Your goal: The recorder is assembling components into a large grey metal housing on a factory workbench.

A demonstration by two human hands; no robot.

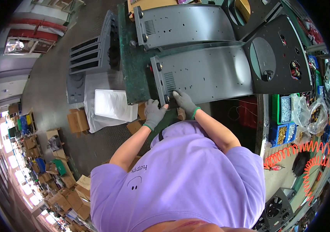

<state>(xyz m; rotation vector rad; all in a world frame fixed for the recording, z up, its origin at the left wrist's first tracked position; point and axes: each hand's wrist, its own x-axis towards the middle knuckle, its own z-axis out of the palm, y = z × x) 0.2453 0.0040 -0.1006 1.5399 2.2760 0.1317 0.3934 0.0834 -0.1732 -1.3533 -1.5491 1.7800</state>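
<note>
A dark grey curved metal housing [207,73] lies on the bench, with slots, small holes and black round feet at its left end. My left hand [154,113], in a grey glove with a green cuff, is at its near left corner. Its fingers are bent and the bare thumb tip shows; what they hold, if anything, is hidden. Close beside it, my right hand [185,103], gloved alike, grips the housing's near edge next to a black round foot [166,98]. Part of that hand's fingers is hidden under the edge.
A second metal housing [184,27] lies behind on the green bench [136,87]. Blue and green bins [281,133] of small hardware and a coiled orange hose [288,152] are at right. At left stand a slotted dark frame [85,56], white sheet material [112,106] and a cardboard box [78,120].
</note>
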